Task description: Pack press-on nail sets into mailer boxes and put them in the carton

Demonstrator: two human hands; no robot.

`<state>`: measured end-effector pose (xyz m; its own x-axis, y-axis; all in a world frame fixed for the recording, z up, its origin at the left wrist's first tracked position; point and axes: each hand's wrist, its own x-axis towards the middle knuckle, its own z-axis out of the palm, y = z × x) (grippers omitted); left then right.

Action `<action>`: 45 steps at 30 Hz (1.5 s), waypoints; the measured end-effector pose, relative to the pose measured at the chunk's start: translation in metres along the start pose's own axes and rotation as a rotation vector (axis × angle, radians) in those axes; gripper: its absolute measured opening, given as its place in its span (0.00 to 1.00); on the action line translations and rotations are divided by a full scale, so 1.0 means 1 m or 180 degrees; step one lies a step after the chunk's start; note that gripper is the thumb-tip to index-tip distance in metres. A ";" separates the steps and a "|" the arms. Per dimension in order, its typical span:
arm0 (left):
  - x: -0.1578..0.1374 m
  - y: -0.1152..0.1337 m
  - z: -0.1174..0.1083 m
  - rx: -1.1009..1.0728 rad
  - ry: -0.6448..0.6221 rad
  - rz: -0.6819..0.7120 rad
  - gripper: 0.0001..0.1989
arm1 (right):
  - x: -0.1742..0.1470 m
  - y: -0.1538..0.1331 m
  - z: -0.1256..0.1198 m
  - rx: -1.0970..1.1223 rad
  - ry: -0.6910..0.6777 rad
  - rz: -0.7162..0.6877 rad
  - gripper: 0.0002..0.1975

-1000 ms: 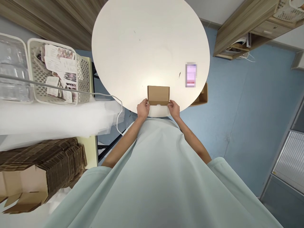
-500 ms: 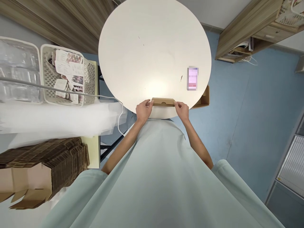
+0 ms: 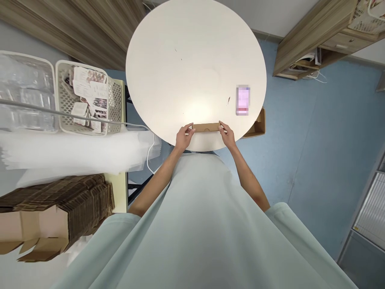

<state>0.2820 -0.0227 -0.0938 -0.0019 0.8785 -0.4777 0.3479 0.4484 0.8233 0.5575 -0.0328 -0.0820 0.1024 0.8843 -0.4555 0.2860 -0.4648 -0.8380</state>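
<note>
A small brown cardboard box (image 3: 206, 128) is held near the front edge of the round white table (image 3: 192, 52). Its long side faces me, with a half-round notch at the lower edge. My left hand (image 3: 184, 137) pinches its left end between thumb and fingers. At the opposite end, my right hand (image 3: 227, 135) grips the box in the same way. What the box contains is hidden. To the right on the table lies a phone (image 3: 242, 100) with its pinkish screen blurred out.
On the left, a side table bears a perforated basket (image 3: 114, 106) of printed cards, a bin (image 3: 27, 92) of clear plastic containers, white sheets (image 3: 75, 150) and stacked flattened cardboard boxes (image 3: 90, 204). A white cable (image 3: 149, 150) hangs between the tables. An open brown box (image 3: 259, 126) stands below the round table's right edge.
The box has tipped, so its notched front side shows more and its top less. Both hands have shifted slightly with it, keeping hold of its ends.
</note>
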 end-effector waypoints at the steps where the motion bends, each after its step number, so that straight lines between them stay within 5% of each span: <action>1: 0.000 -0.001 0.002 -0.0051 0.0048 0.0010 0.24 | 0.001 0.001 0.001 -0.0003 0.0022 -0.0008 0.39; 9: 0.001 -0.009 0.013 -0.0148 0.0394 0.0145 0.25 | 0.002 0.007 0.014 -0.0068 0.0322 -0.0111 0.41; 20: 0.000 0.003 0.004 0.0061 0.0134 0.0029 0.20 | -0.010 0.001 0.008 0.0156 0.0292 0.0076 0.37; 26: -0.035 -0.013 0.010 -0.0029 -0.0049 -0.0356 0.33 | -0.058 0.034 0.014 0.0337 0.0412 0.0174 0.40; 32: -0.068 -0.045 0.031 0.0130 -0.0306 -0.0494 0.27 | -0.078 0.064 0.026 0.0156 0.0534 0.0385 0.32; 36: -0.093 -0.056 0.040 -0.0180 -0.0071 -0.0310 0.26 | -0.085 0.066 0.027 0.0439 0.0596 0.0423 0.30; 45: -0.165 -0.030 0.091 -0.1487 -0.0072 -0.0158 0.37 | -0.177 0.061 -0.033 0.1276 0.0768 0.0384 0.35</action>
<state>0.3576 -0.1961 -0.0672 0.0143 0.8527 -0.5223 -0.1114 0.5204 0.8466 0.5888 -0.2162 -0.0428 0.3440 0.7860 -0.5137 -0.1265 -0.5033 -0.8548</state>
